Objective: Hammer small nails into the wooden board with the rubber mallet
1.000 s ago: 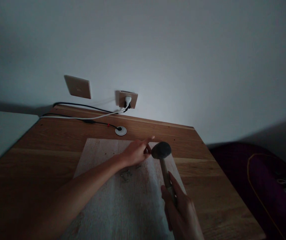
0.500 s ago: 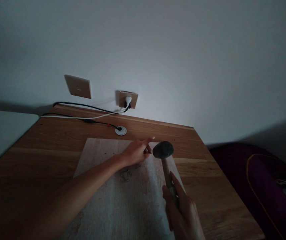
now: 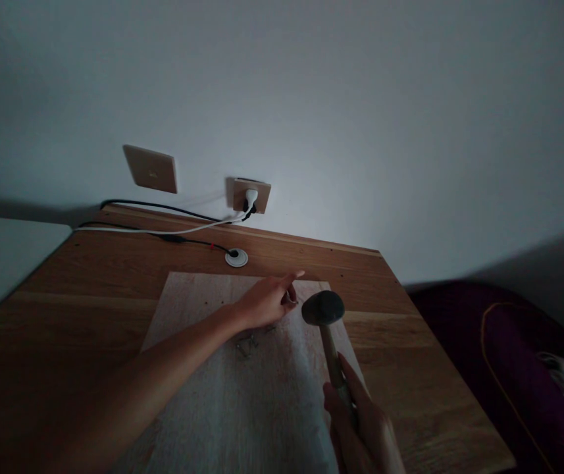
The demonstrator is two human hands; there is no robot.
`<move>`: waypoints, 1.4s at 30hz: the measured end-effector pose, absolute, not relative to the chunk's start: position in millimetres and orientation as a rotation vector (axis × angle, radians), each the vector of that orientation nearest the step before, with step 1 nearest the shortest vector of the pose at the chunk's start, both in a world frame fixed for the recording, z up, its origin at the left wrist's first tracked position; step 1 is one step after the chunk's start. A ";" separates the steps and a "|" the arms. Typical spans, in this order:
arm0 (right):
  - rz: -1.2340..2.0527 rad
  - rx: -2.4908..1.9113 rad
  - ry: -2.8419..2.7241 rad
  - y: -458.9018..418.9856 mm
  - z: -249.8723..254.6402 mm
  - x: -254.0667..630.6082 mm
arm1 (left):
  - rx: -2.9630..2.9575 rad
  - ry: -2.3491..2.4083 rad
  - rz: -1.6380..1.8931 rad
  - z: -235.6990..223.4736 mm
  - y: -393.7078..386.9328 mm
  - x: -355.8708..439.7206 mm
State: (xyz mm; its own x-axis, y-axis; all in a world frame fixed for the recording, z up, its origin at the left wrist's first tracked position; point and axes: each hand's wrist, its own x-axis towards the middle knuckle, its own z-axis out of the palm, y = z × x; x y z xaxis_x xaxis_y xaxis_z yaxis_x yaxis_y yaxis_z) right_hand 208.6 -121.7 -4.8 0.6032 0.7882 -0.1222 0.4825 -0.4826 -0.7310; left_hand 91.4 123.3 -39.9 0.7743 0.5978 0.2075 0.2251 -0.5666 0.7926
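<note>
Grasping a black-headed mallet (image 3: 326, 340) with a slim pale handle (image 3: 333, 366), the right hand (image 3: 364, 426) holds it above the right side of a pale, whitewashed rectangular wooden board (image 3: 232, 408), the mallet's head just beside the left hand (image 3: 268, 300), whose index finger points outward while thumb and other fingers curl together, too dim to tell whether they pinch anything. Nearer the viewer, a few small silvery metal nails or screws (image 3: 249, 342) lie loose on that board. Farther out, a brown wood-grained table (image 3: 410, 375) carries it, with a gold-toned wall socket (image 3: 262, 192) beyond.
</note>
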 end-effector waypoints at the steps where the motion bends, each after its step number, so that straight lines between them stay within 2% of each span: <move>1: 0.568 -2.185 -1.003 -126.6 -8.1 209.9 | 2.149 0.594 0.605 -40.7 123.4 91.0; 8: 0.543 -2.270 -1.023 -146.4 -22.6 208.3 | 2.169 0.560 0.606 -21.3 127.4 81.6; 17: 0.580 -2.221 -1.018 -148.1 -24.3 207.4 | 2.549 0.531 0.113 41.9 107.1 55.4; 25: 0.632 -2.253 -0.997 -147.2 -23.6 206.6 | 2.787 0.596 -0.139 43.8 86.2 61.7; 31: 0.637 -2.263 -0.984 -147.6 -25.9 208.0 | 2.787 0.554 -0.015 33.4 99.4 61.0; 37: 0.593 -2.216 -0.998 -148.2 -19.8 207.0 | 2.335 0.457 0.341 17.6 141.9 56.6; 42: 0.605 -2.208 -1.011 -145.5 -12.8 207.3 | 2.245 0.442 0.421 3.6 150.6 57.2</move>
State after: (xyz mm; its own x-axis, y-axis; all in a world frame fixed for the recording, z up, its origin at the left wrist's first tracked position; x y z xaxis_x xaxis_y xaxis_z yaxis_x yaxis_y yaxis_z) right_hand 207.3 -145.5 -12.8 0.6007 0.7865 -0.1433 0.4980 -0.5084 -0.7025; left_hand 57.2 150.6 3.6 0.8841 0.4405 0.1559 0.1772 -0.6248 0.7604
